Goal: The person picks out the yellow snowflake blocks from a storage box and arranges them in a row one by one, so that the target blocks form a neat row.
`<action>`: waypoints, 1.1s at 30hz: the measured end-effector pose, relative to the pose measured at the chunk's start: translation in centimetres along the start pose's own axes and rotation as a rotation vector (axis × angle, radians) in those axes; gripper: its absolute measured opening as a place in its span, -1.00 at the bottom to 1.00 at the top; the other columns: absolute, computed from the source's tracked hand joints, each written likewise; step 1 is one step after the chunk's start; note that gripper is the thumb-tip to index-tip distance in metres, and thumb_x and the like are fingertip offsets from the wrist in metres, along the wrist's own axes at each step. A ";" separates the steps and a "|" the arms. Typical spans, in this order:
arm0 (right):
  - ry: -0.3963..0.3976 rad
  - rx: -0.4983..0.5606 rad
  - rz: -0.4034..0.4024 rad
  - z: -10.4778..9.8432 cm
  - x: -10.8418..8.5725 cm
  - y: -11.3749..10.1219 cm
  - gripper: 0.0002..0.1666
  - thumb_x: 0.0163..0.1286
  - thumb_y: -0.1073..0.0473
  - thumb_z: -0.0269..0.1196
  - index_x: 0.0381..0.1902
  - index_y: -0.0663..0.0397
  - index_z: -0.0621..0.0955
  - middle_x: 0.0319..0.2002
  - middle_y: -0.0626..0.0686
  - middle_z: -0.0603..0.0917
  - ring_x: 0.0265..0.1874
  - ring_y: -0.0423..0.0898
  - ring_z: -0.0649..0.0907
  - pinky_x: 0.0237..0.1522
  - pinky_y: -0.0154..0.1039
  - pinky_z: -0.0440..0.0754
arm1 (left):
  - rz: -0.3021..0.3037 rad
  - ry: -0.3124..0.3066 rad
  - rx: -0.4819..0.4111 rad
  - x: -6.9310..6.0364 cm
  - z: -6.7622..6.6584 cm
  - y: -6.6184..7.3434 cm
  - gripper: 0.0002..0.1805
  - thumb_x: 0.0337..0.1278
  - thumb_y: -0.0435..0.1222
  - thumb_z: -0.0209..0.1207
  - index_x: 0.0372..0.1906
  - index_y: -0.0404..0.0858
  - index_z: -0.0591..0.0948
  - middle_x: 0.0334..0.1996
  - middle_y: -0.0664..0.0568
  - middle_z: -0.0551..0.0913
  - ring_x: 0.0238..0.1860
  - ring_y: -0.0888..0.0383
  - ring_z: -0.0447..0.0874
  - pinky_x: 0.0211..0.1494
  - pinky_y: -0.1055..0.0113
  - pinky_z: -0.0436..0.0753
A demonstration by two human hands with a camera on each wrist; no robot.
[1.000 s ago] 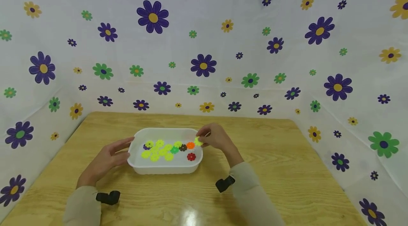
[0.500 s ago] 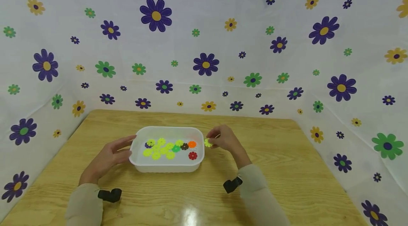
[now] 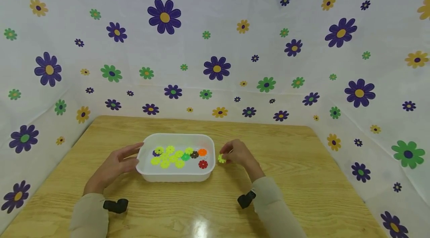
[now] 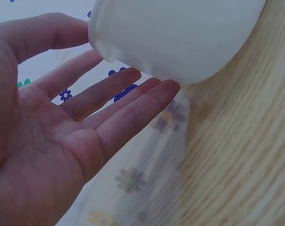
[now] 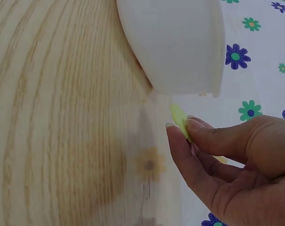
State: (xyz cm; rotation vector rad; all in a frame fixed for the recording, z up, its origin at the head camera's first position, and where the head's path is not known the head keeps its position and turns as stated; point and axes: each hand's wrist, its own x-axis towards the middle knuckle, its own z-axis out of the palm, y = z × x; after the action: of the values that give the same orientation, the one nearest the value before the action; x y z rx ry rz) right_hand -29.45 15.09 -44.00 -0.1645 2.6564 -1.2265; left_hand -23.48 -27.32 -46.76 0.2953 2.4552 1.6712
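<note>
My right hand point(image 3: 239, 153) pinches a yellow flower-shaped plastic disc point(image 3: 221, 158) between thumb and fingers, just right of the white tray point(image 3: 174, 177). The right wrist view shows this disc point(image 5: 179, 120) nearly edge-on at the fingertips. My left hand point(image 3: 112, 167) touches the tray's left end with thumb and fingertips. Its fingers point(image 4: 128, 113) lie fairly straight against the tray wall in the left wrist view. Inside the tray lie several yellow discs point(image 3: 165, 164), mostly toward the left, with a green disc point(image 3: 186, 157), a brown disc point(image 3: 194, 154), an orange disc point(image 3: 202, 152), a red disc point(image 3: 203, 164) and a partly covered purple disc point(image 3: 155, 153).
The tray stands on a wood-grain table point(image 3: 275, 156). A white flower-printed cloth point(image 3: 188, 47) rises behind the table and along both sides. Black wrist cameras are strapped to both forearms, over light sleeves point(image 3: 273, 200).
My right hand has carried the yellow disc from over the tray's right end outward past the rim, then lower and nearer the person. My left hand stays at the tray.
</note>
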 end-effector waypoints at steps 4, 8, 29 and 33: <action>-0.008 -0.007 0.000 0.2 0.0 0.5 -0.88 0.33 0.46 0.34 -0.20 0.27 0.74 -0.28 0.14 0.74 -0.41 -0.06 0.70 -0.28 -0.21 0.82 | 0.003 -0.002 -0.009 0.0 0.0 -0.1 -0.27 0.46 -0.18 0.19 0.61 -0.18 0.23 0.56 -0.39 0.23 0.40 -0.38 0.45 0.17 0.10 0.78; -0.013 -0.012 0.004 0.3 0.0 0.8 -0.88 0.32 0.46 0.34 -0.21 0.26 0.75 -0.28 0.13 0.75 -0.44 -0.09 0.69 -0.31 -0.24 0.80 | 0.003 -0.002 -0.013 0.0 0.0 -0.2 -0.26 0.46 -0.18 0.19 0.61 -0.18 0.22 0.56 -0.39 0.23 0.40 -0.38 0.46 0.17 0.12 0.78; -0.009 -0.069 -0.008 0.7 0.1 1.4 -0.88 0.23 0.46 0.40 -0.27 0.25 0.78 -0.41 0.09 0.73 -0.49 -0.15 0.63 -0.36 -0.27 0.78 | 0.015 -0.015 -0.030 0.1 -0.1 -0.2 -0.26 0.45 -0.21 0.19 0.62 -0.20 0.22 0.55 -0.42 0.23 0.37 -0.39 0.50 0.16 0.14 0.78; -0.007 -0.094 -0.005 0.6 0.1 1.6 -0.87 0.21 0.45 0.42 -0.27 0.24 0.79 -0.41 0.08 0.74 -0.50 -0.15 0.62 -0.39 -0.31 0.74 | 0.021 -0.015 -0.027 0.1 -0.1 -0.3 -0.27 0.45 -0.22 0.19 0.61 -0.20 0.22 0.54 -0.43 0.24 0.36 -0.39 0.50 0.16 0.13 0.78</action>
State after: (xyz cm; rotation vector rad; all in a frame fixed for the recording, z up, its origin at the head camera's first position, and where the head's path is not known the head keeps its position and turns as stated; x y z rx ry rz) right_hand -29.41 15.66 -45.60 -0.1895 2.7107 -1.1014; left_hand -23.61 -27.50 -46.95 0.3310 2.4247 1.7026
